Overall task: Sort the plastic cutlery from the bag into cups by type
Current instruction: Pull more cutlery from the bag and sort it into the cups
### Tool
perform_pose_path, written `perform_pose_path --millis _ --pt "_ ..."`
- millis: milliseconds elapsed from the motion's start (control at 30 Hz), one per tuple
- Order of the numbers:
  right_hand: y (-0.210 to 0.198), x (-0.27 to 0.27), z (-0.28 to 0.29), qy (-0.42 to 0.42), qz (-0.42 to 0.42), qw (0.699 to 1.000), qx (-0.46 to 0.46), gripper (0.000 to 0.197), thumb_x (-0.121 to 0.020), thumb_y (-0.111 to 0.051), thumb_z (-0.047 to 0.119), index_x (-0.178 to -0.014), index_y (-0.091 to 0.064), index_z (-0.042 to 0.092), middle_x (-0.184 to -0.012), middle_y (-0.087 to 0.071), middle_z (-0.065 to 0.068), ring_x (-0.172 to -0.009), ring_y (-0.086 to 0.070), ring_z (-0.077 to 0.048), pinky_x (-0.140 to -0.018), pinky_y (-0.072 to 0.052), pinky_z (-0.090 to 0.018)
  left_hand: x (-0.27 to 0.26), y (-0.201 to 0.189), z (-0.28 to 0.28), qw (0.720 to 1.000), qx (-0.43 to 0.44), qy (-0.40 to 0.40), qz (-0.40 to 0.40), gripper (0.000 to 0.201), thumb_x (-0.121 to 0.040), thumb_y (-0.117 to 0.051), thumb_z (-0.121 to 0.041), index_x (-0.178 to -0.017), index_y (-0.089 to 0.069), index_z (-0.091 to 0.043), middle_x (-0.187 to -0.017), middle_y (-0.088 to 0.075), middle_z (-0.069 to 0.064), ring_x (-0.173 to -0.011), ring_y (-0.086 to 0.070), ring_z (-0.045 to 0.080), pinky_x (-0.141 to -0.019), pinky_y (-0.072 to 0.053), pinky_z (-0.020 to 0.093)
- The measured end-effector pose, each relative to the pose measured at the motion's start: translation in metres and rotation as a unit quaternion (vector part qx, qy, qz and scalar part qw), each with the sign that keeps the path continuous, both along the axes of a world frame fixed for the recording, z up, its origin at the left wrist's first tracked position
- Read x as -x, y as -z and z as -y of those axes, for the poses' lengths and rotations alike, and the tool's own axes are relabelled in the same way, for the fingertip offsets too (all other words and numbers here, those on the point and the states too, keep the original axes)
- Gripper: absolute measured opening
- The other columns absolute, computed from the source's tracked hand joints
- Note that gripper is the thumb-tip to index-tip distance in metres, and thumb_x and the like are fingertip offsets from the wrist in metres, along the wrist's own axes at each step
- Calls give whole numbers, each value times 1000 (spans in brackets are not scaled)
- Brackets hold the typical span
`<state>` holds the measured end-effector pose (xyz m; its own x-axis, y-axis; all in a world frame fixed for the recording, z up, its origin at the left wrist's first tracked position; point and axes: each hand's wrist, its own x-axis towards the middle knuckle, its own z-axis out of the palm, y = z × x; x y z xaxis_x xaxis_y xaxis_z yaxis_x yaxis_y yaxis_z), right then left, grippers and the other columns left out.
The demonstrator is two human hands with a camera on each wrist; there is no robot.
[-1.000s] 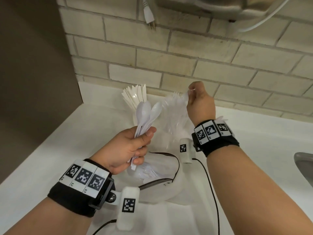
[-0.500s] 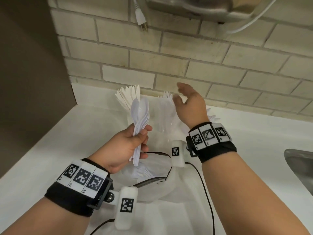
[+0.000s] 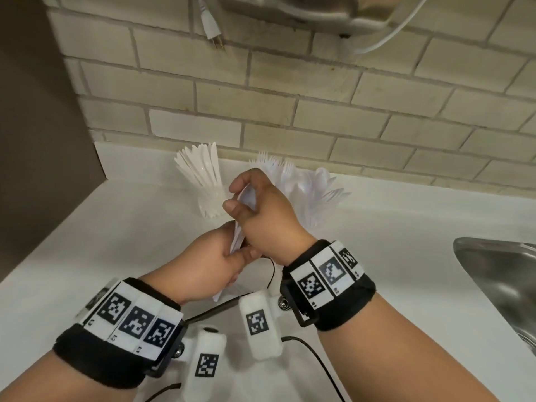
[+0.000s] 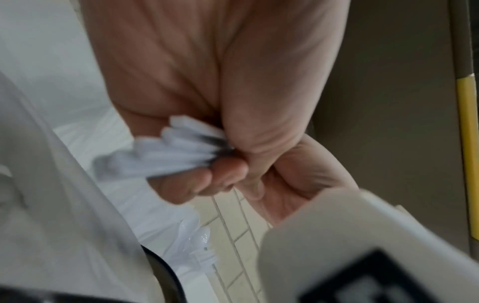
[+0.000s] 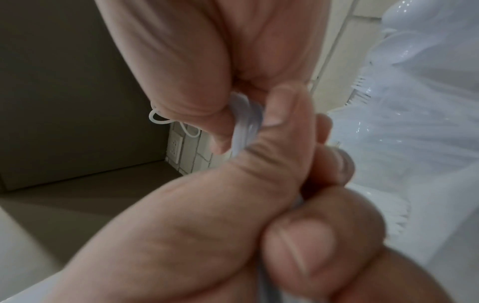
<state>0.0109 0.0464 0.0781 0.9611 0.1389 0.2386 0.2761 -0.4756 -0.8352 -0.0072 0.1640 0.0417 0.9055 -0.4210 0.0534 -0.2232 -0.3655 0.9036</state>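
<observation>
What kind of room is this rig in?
Most likely a kitchen or break-room counter: a white countertop against a tiled brick-pattern backsplash, a steel sink at the right edge, and an unplugged appliance plug hanging above.

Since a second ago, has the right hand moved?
Yes. The right hand has dropped from the cup of forks by the brick wall onto the spoons in the left hand.
</observation>
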Motion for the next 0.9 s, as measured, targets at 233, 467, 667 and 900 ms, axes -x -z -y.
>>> perform_pose_path --millis 233,467,667,900 --pt "-32 -22 46 114 139 982 -66 32 -90 -57 2 -84 -41 30 -84 -49 10 -74 -54 -8 -64 -47 -17 -10 2 -11 998 25 -49 9 64 -72 -68 -43 -129 -44 -26 -110 -58 -8 -97 -65 8 -87 -53 32" --pt "-35 -79 132 271 290 917 36 22 -87 -51 -4 -94 -44 15 -97 -48 -5 -77 -44 2 -70 -34 0 0 20 -34 994 -100 -8 50 32 -79 -71 -39 -104 -53 -46 -112 -56 -16 -98 -58 -4 -82 -49 16" --pt "6 -109 144 225 292 921 127 19 -84 -47 -14 -97 -54 -2 -96 -44 -6 -78 -49 -10 -72 -37 -2 8 33 -38 982 -174 43 55 31 -75 -74 -45 -97 -53 -48 -105 -53 -24 -104 -48 -14 -81 -43 8" --pt "48 -120 142 185 176 948 188 13 -91 -55 0 -104 -54 0 -104 -49 -10 -86 -49 -19 -75 -37 -16 6 37 -39 979 -192 52 40 35 -72 -77 -42 -98 -55 -45 -104 -54 -21 -104 -47 -14 -79 -41 4"
